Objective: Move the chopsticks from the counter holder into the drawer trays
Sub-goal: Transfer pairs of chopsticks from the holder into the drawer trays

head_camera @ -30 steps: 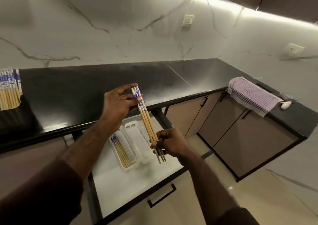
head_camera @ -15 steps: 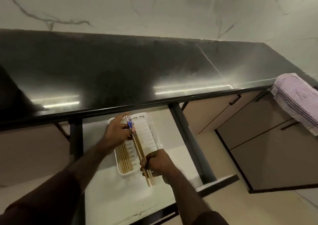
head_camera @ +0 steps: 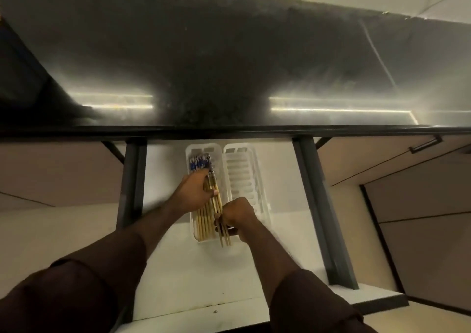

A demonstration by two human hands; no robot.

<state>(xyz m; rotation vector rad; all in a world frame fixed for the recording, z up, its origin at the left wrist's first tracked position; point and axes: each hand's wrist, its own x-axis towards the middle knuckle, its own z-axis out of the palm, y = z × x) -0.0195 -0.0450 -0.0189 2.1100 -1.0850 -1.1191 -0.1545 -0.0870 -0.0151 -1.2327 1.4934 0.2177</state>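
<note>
Chopsticks (head_camera: pixel 216 200) now down in left tray (head_camera: pixel 190 151), both hands (head_camera: pixel 195 192) lower.

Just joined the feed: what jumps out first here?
Both hands meet over the open drawer: the left hand and right hand hold a bundle of chopsticks over the left tray. The right tray beside it holds nothing. Above, the black counter glares with light strips.

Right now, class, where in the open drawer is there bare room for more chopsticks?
The right tray is bare. So is the drawer floor near the front. The left tray is crowded with chopsticks, and both hands hold a pair there.
</note>
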